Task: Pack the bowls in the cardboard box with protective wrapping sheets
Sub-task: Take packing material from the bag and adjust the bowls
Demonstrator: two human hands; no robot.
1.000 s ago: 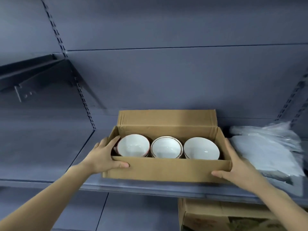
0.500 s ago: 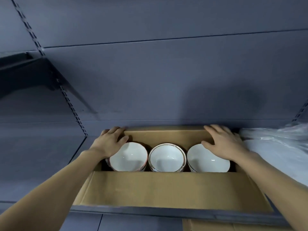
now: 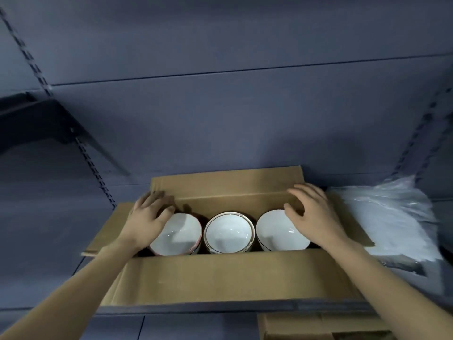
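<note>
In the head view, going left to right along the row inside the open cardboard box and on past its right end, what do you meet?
Left hand → pink-rimmed bowl → gold-rimmed bowl → plain white bowl, partly under the right hand → stack of wrapping sheets beside the box.

A grey shelf (image 3: 61, 241) carries the cardboard box (image 3: 220, 273) with clear wrapping sheets (image 3: 392, 217) just beside it.

Dim, bluish light from above; soft shadows inside box (image 3: 220, 273); motion blur on hands; wide-angle bending at edges.
</note>
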